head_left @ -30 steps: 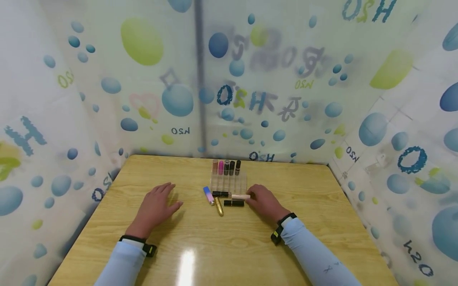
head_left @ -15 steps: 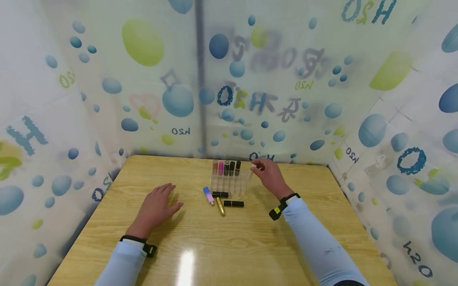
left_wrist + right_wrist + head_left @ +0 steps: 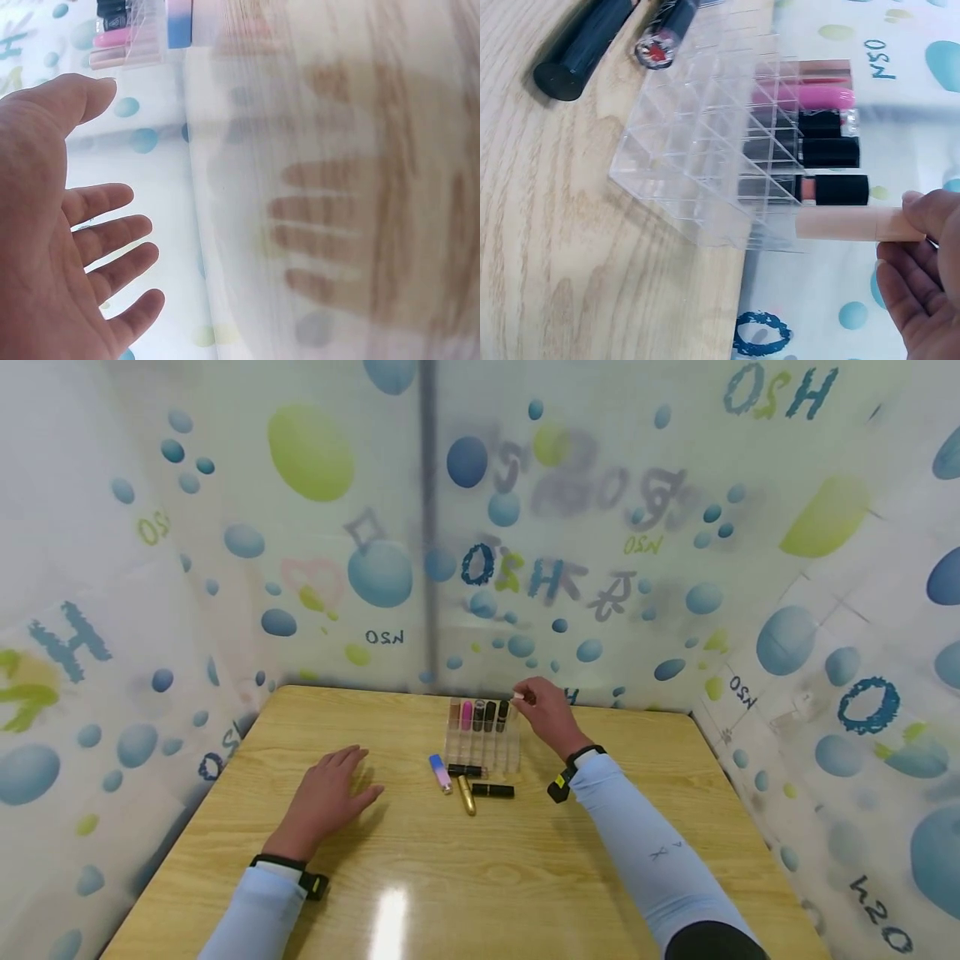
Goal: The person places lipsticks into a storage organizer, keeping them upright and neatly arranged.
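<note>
My right hand (image 3: pixel 550 714) pinches a pale pink lipstick tube (image 3: pixel 855 224) by its end. The tube's other end is at the back corner slot of the clear lipstick organizer (image 3: pixel 656 169). In the organizer's back row stand a brown-capped tube (image 3: pixel 454 714), a bright pink lipstick (image 3: pixel 467 715) and several black ones (image 3: pixel 832 153). My left hand (image 3: pixel 327 797) is held with its fingers extended and nothing in it, left of the organizer. Before the organizer lie a blue-and-pink lipstick (image 3: pixel 441 774), a gold tube (image 3: pixel 467 796) and two black lipsticks, the nearer one (image 3: pixel 492 791) lying sideways.
The wooden table (image 3: pixel 480 877) is glossy and reflects light. A patterned curtain (image 3: pixel 375 635) hangs right behind its back edge, with similar sheets at both sides. The organizer's front slots (image 3: pixel 480 752) are see-through.
My right hand has picked the pale pink lipstick tube up from the table and carried it up and back to the organizer's back right corner. The left hand has stayed put.
</note>
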A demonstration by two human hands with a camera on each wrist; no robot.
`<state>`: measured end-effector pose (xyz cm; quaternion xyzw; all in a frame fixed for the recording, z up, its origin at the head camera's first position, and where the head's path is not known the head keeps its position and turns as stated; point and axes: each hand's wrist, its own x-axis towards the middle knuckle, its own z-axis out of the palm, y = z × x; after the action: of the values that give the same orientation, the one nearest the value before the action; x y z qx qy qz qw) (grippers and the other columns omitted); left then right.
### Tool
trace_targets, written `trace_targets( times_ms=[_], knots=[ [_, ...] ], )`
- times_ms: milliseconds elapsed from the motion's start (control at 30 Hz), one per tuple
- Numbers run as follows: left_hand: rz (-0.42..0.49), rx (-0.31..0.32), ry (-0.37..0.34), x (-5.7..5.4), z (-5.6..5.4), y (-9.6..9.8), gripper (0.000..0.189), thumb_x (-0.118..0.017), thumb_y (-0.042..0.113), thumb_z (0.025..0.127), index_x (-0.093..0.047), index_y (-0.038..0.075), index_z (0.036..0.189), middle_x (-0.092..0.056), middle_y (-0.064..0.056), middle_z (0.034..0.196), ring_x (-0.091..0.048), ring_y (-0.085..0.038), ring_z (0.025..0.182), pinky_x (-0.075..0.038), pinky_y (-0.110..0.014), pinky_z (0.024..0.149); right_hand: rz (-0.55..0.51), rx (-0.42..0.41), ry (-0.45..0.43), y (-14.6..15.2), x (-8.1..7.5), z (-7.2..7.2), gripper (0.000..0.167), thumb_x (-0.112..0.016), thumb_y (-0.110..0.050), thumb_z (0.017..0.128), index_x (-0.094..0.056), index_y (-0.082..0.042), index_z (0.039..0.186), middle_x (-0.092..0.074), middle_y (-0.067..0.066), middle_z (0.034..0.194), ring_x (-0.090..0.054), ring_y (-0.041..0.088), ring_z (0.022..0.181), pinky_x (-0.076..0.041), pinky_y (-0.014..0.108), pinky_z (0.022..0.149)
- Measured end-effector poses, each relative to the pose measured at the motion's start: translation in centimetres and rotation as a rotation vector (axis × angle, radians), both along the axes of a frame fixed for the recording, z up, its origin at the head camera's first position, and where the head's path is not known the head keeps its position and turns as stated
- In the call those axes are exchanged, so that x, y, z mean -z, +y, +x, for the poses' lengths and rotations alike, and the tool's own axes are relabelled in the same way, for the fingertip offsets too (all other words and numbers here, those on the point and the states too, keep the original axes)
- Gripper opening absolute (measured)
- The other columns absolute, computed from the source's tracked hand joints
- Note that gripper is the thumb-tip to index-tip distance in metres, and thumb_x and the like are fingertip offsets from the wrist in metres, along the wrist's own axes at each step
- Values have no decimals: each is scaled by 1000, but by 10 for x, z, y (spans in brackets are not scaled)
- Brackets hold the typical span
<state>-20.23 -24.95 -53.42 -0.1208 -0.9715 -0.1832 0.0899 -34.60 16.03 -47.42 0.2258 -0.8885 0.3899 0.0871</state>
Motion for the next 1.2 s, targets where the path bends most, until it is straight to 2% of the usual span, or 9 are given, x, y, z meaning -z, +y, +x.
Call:
trace_targets(
  times_ms=[267,467,700,867,967,1067,1200],
  knots=[
    [3,0,-21,-1,0,0,73,-77,44,104,-56,-4,156,-55,-30,158,-52,-54,143,-45,-75,111,49,15,-47,-3,11,-1,29,-69,-14,112,-69,-2,137,-70,16,131,-69,33,115,-59,51,100],
    [-7,-4,-34,-2,1,1,73,-77,44,104,-56,-4,156,-54,-30,158,-52,-55,143,-45,-75,111,105,6,-50,-1,23,-5,29,-70,-12,111,-69,0,138,-71,17,132,-71,33,115,-60,49,99],
    [-1,-4,-43,-4,2,1,73,-78,43,104,-56,-4,156,-54,-31,158,-52,-55,143,-45,-75,111,109,12,-61,-3,23,-2,31,-70,-11,111,-68,0,140,-71,18,133,-71,35,117,-60,51,98],
    [1,1,-35,-5,2,2,74,-78,44,104,-56,-4,155,-54,-30,158,-52,-54,143,-45,-74,112,95,8,-83,-1,22,1,40,-70,-16,112,-62,0,148,-66,20,143,-68,38,125,-58,54,103],
    [2,3,-33,-6,1,3,75,-78,45,103,-56,-4,156,-55,-30,158,-52,-54,143,-45,-74,112,78,18,-85,2,21,5,50,-71,-21,111,-56,-2,154,-64,21,147,-65,40,131,-56,56,107],
    [7,6,-37,-7,0,3,74,-78,44,104,-56,-4,156,-54,-30,158,-52,-55,143,-45,-74,112,105,33,-81,10,19,17,59,-72,-25,111,-49,-3,160,-62,22,148,-64,42,134,-54,59,108],
    [6,8,-44,-7,-1,3,73,-78,43,104,-56,-5,155,-54,-30,158,-52,-55,143,-45,-74,112,249,38,-87,30,21,43,68,-73,-31,110,-43,-2,164,-57,24,154,-60,44,139,-52,61,111]
  ],
)
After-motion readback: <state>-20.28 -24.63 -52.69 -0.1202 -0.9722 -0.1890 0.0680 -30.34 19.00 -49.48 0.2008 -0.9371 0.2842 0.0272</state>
